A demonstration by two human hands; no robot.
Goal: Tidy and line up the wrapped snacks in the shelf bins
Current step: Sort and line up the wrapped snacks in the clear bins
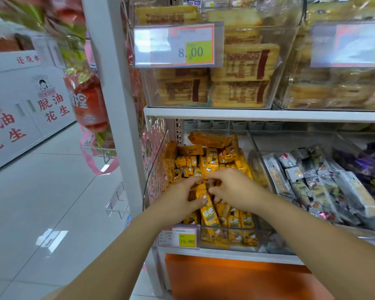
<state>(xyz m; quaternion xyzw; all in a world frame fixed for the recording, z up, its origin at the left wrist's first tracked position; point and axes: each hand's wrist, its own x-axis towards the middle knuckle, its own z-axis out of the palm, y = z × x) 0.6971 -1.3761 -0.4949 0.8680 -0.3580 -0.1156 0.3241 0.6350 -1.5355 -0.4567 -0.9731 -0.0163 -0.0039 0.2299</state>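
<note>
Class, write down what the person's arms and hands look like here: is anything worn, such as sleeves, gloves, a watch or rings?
The left forearm and right forearm are bare as far as the frame shows, with no sleeve over them. The left hand and right hand wear no gloves. No watch, bracelet or ring shows on either wrist or on the visible fingers.

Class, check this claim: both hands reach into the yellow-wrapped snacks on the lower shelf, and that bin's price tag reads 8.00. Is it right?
Not quite. In the head view the left hand and right hand do reach into the yellow-wrapped snacks on the lower shelf, but the price tag in front of them reads 15.80. The 8.00 tag hangs on the bin above.
</note>
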